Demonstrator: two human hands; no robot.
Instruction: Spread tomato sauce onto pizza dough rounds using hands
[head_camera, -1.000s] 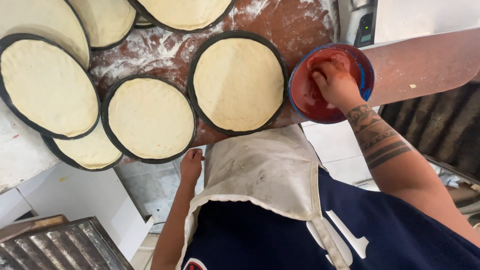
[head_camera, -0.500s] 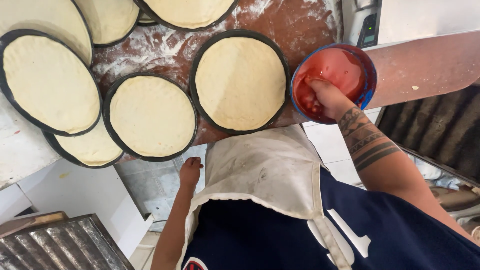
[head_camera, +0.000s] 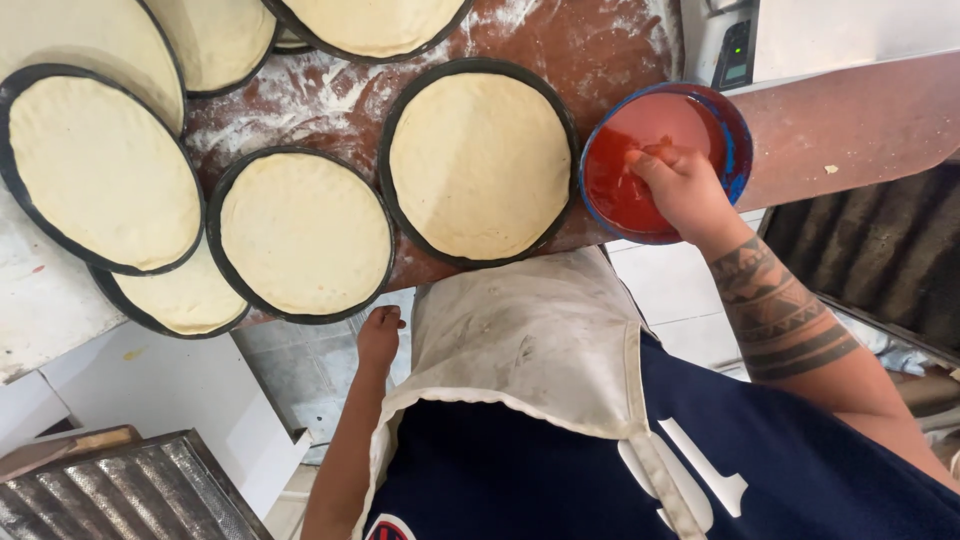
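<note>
Head view first: my right hand (head_camera: 685, 190) is down inside the blue bowl (head_camera: 738, 150) of red sauce (head_camera: 625, 190). A second ago this hand was at the far rim of the bowl. Now it has slid to the near side and dipped lower. My fingers (head_camera: 650, 165) are curled together in the sauce, as if they pinch something, but I cannot tell what, because the red hides it. To me this looks like scooping up sauce, with none of it on the dough yet.

The bowl sits on the right end of the floury desk (head_camera: 600, 50), just beside the nearest round of dough (head_camera: 478, 165) in its black pan (head_camera: 395, 120). That dough is plain and pale. So is the dough (head_camera: 303, 232) to its left, and the others farther left and far away.

My left hand (head_camera: 380, 338) hangs below the near edge of the desk, beside my white apron (head_camera: 520, 340). It has stayed there. Its fingers are curled loosely and hold nothing.
</note>
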